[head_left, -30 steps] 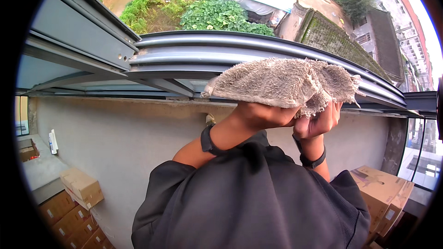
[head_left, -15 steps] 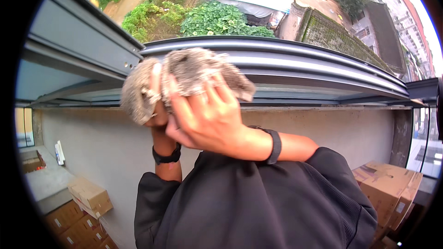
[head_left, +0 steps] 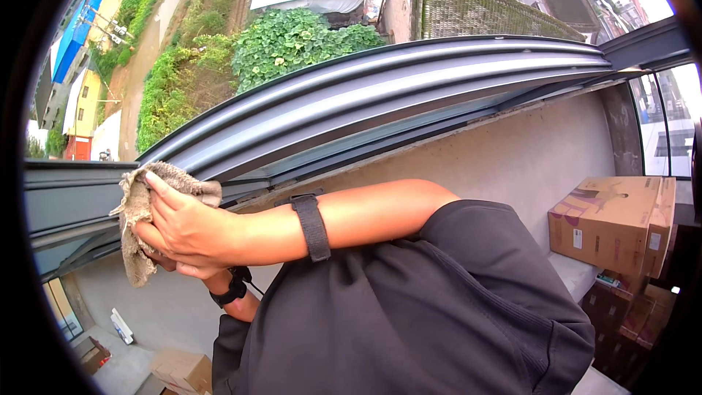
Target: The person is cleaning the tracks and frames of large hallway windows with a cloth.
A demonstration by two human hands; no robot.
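Observation:
A grey-brown, fuzzy rag (head_left: 134, 252) is bunched at the left corner of the dark grey window frame (head_left: 314, 110). My right hand (head_left: 197, 230) reaches across my body and grips the rag, its index finger stretched along the cloth toward the corner. Behind it, my left hand (head_left: 167, 262) is mostly covered by the right hand and the rag; the little that shows is against the cloth's lower part. Both wrists wear black bands.
Below the window runs a plain grey wall (head_left: 453, 150). Cardboard boxes (head_left: 599, 223) are stacked at the right, and another box (head_left: 181, 369) stands at the lower left. A small white object (head_left: 122, 325) leans near the wall. Outside, far below, are green plants (head_left: 292, 47) and roofs.
Both hands and the rag have moved left and down along the frame to its left corner. The view has swung left. The right arm is stretched further across my body.

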